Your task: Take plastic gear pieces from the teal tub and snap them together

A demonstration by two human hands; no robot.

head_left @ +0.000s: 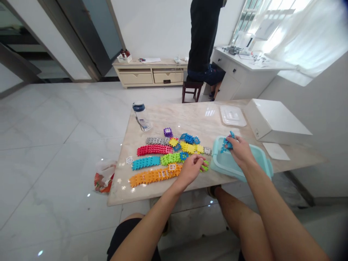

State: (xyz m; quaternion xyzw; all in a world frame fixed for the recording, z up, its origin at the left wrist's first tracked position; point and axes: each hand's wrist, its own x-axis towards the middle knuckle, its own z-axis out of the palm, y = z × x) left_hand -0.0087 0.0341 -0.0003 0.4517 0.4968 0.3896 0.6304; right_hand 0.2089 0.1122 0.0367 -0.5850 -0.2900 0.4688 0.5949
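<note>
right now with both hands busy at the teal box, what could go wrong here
1. The teal box seems to overhang the near edge of the table; pressure from the right hand, which grips blue pieces, might tip it off.
2. The left hand holds a green piece beside the orange row; a sweep could scatter the rows.

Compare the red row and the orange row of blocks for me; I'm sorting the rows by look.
The red row is shorter; the orange row runs longer. The red row lies farther up the table, while the orange row lies nearest the front edge, its right end by the left hand. The orange row carries small white pieces; the red shows none. Both are gently curved chains of toothed plastic blocks.
</note>
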